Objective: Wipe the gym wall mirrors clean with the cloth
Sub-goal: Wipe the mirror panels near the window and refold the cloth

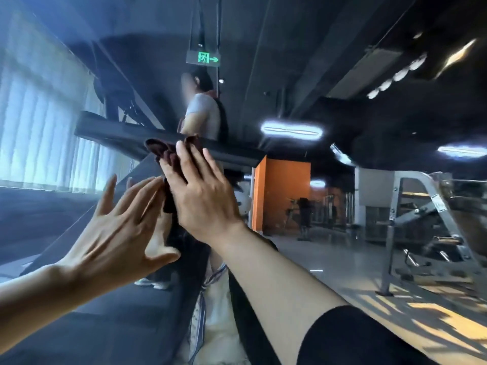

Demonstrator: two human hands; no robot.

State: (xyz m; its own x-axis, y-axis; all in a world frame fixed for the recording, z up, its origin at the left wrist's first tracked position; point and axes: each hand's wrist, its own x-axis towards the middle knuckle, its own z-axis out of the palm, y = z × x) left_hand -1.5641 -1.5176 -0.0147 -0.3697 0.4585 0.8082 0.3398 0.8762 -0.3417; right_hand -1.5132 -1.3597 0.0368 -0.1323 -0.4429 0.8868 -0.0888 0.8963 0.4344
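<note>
**Cloth flat against the glass**

Crumpled dark maroon cloth [164,164] lies pressed on the large wall mirror [79,219] near the scene's centre; right hand [203,196] covers it with straight, spread fingers, pushing it to the glass; left hand [123,233], just beside and lower left, is held flat with fingers extended, its fingertips touching the cloth's edge, gripping nothing; farther right stand an orange pillar [284,193] and a grey metal ladder [421,219]; a green exit sign [204,58] hangs above.
</note>
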